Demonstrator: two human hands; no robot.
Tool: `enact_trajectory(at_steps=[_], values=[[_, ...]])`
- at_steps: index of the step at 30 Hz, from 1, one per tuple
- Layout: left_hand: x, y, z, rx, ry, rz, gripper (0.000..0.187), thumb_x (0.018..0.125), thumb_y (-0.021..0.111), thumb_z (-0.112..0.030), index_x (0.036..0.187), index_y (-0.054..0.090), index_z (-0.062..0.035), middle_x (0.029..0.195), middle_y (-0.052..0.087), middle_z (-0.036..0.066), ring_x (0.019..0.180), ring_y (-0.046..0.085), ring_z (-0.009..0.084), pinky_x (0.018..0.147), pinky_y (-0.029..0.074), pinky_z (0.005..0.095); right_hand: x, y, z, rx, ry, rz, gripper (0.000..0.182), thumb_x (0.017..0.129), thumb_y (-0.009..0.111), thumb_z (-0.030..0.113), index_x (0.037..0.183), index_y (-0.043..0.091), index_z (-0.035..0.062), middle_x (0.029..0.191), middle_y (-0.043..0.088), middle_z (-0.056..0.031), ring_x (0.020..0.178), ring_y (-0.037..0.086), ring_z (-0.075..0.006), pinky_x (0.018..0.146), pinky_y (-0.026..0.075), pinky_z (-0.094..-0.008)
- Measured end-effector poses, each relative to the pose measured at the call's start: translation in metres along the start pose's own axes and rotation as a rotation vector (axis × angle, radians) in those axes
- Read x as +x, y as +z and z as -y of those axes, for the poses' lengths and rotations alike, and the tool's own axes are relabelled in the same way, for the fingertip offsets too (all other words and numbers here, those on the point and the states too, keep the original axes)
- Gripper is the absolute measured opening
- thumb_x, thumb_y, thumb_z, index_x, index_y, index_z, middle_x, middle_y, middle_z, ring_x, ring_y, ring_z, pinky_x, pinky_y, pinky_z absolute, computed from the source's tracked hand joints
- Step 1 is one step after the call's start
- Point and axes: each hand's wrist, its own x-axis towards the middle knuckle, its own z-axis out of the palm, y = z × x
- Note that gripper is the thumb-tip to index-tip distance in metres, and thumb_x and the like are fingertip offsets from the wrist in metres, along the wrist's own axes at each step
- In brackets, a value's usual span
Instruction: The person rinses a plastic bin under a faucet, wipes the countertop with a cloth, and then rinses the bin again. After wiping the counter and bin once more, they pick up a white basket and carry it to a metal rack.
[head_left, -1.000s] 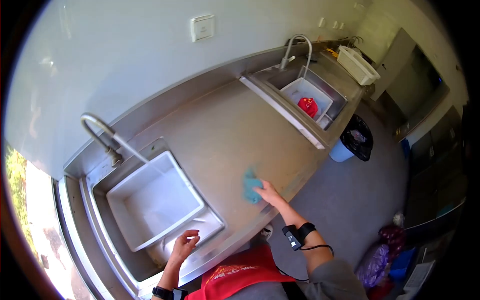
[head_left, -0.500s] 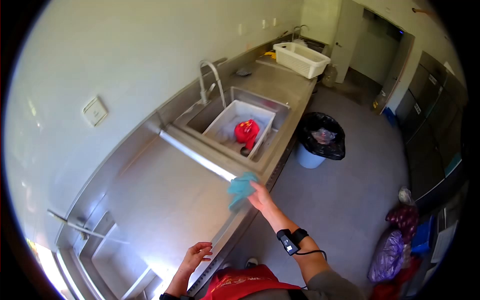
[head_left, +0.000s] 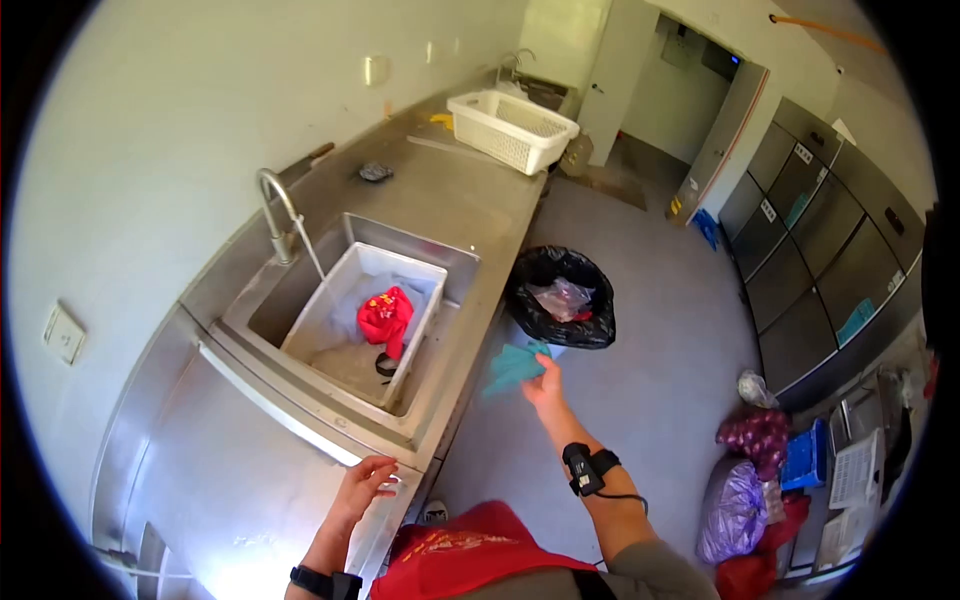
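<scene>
My right hand (head_left: 545, 382) pinches a thin teal cloth (head_left: 514, 368) by one end. The cloth hangs past the counter's front edge, just nearer to me than the bin lined with a black bag (head_left: 535, 322). My left hand (head_left: 364, 487) is over the front of the steel counter (head_left: 240, 450), its fingers loosely bent and apart, with nothing in them. Beyond it, a white tub (head_left: 432, 300) stands in the sink (head_left: 255, 325). A red cloth (head_left: 386, 318) with yellow marks lies in the sudsy water there, a dark strap beside it.
Water runs from the faucet (head_left: 272, 215) into the tub. A white plastic basket (head_left: 510, 135) stands farther along the counter, past a dark scouring pad (head_left: 375, 172). Steel cabinets (head_left: 815, 240) line the right side. A purple bag (head_left: 735, 515) and several crates lie on the floor.
My view has turned to the right. The right hand has carried the teal cloth from over the counter's edge out above the floor by the bin. My left hand remains empty.
</scene>
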Motion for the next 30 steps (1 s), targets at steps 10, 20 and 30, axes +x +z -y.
enact_trajectory(at_steps=[10, 20, 30], values=[[0.186, 0.104, -0.071, -0.085, -0.044, 0.071, 0.027, 0.088, 0.057, -0.021, 0.110, 0.056, -0.0051, 0.103, 0.059, 0.006, 0.090, 0.058, 0.0165, 0.072, 0.052, 0.0308, 0.230, 0.080, 0.087, -0.023, -0.017, 0.194, 0.031, 0.076, 0.049, 0.008, 0.107, 0.049, 0.0066, 0.102, 0.058, -0.0126, 0.095, 0.056, -0.0304, 0.087, 0.043, -0.0463], [0.388, 0.245, -0.193, -0.007, 0.032, 0.136, 0.034, 0.089, 0.055, -0.024, 0.115, 0.051, -0.0031, 0.110, 0.056, 0.007, 0.098, 0.056, 0.0172, 0.082, 0.048, 0.0323, 0.395, 0.153, 0.212, -0.498, 0.214, 0.502, 0.051, 0.085, 0.056, 0.020, 0.132, 0.036, 0.0137, 0.136, 0.035, -0.0074, 0.127, 0.032, -0.0258, 0.094, 0.036, -0.0546], [0.690, 0.312, -0.382, -0.169, 0.377, -0.051, 0.068, 0.077, 0.066, -0.039, 0.131, 0.035, -0.0089, 0.129, 0.037, 0.014, 0.113, 0.041, 0.0268, 0.077, 0.050, 0.0442, 0.407, -0.067, 0.364, -0.266, 0.289, -0.119, 0.052, 0.083, 0.059, 0.027, 0.130, 0.039, 0.0175, 0.132, 0.036, -0.0108, 0.122, 0.035, -0.0335, 0.092, 0.032, -0.0660]])
